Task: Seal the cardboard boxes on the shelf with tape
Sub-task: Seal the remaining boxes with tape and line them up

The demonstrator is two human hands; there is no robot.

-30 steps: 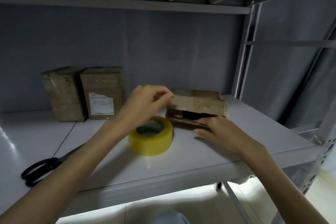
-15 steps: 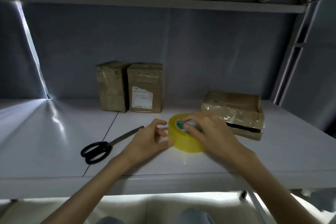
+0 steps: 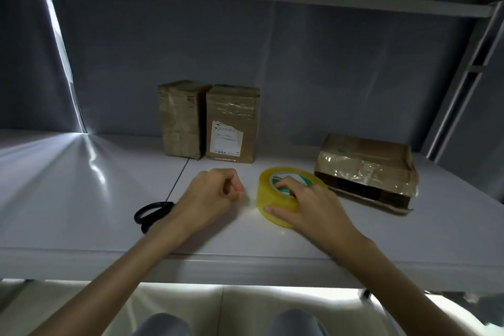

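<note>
Cardboard boxes sit on the smooth grey metal shelf (image 3: 81, 199): two upright ones (image 3: 181, 120) (image 3: 231, 124) at the back, glossy with tape, the right bearing a white label too blurred to read, and a flat, crumpled one (image 3: 365, 169) just right of the translucent yellow tape roll (image 3: 275, 199). The right hand (image 3: 311, 207) holds the roll in a curled grip; the left hand (image 3: 212, 196), fingers pinched narrow, may hold the tape end, though I cannot tell. Black scissors (image 3: 151, 215) lie partly under the left wrist.

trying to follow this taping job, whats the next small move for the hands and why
Probably draw the left hand further left to peel out a strip. The right hand holds the tape roll flat on the shelf, and the left grip looks pinched beside it, perhaps on the tape end. The flat box at right gapes along its front edge.
</note>
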